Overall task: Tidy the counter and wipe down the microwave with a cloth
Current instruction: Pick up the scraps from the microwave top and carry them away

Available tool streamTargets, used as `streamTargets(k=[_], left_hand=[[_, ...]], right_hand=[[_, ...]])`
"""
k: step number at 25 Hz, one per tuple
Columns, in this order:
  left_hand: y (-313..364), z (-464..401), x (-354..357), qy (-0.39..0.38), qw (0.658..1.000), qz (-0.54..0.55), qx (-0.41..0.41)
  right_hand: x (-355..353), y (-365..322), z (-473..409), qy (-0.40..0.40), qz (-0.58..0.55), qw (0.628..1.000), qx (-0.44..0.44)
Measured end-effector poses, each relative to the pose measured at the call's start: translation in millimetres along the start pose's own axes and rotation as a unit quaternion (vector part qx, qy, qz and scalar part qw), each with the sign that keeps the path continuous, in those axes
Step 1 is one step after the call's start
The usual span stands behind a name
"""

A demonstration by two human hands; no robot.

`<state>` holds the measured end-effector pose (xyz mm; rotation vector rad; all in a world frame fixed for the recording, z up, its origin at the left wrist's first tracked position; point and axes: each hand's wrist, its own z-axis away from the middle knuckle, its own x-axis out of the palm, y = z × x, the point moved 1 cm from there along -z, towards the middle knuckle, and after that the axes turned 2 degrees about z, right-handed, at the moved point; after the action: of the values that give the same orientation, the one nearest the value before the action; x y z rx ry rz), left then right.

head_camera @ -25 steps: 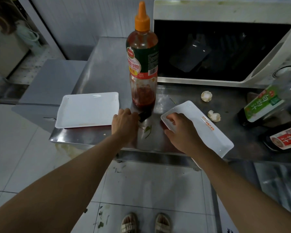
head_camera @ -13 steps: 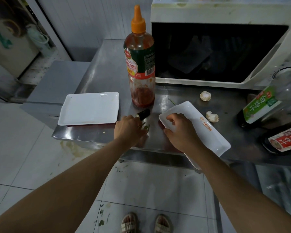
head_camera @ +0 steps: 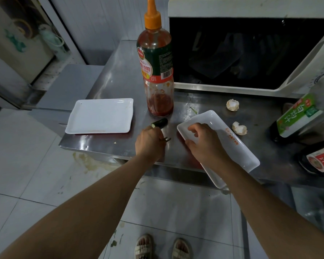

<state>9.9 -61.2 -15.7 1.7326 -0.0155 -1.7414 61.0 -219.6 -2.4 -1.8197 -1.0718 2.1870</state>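
- Scraps on the counter (head_camera: pixel 120 75) are the step in hand; wiping has not begun and no cloth is in view.
- Left hand (head_camera: pixel 150 142): fingers curled down onto the steel near the front edge, with green stems (head_camera: pixel 167 139) sticking out beside the fingertips. It appears to be pinching them; the grip itself is hidden under the hand.
- Change over the last second: that hand has drawn back from the base of the sauce bottle (head_camera: pixel 156 71) toward the counter edge. The cucumber end (head_camera: pixel 159 123), which it covered at first, now lies exposed just beyond the knuckles, apart from the bottle.
- Right hand (head_camera: pixel 204 141): fingers and thumb hooked over the near corner of the slanted white tray (head_camera: pixel 236 146), as in both earlier frames. The tray overhangs the counter's front edge and has barely shifted.
- Judgement: tray is held ready as a catch-pan; left hand sweeps or carries scraps toward it. Cucumber end is left behind and needs a second pass.
- Also outstanding: two eggshell pieces (head_camera: pixel 232 105), one near the microwave (head_camera: pixel 251 53), one just beside the tray; a green sliver between bottle and tray.
- Second white tray (head_camera: pixel 101 116) sits flat at the left, untouched.
- Microwave stands at the back, door shut.
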Motion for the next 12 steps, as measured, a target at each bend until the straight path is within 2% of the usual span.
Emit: streamTargets(k=[12], left_hand=[[0.1, -2.0, 0.3, -0.018, 0.997, -0.066, 0.023]], right_hand=[[-12.0, 5.5, -2.4, -0.002, 0.0, 1.0, 0.009]])
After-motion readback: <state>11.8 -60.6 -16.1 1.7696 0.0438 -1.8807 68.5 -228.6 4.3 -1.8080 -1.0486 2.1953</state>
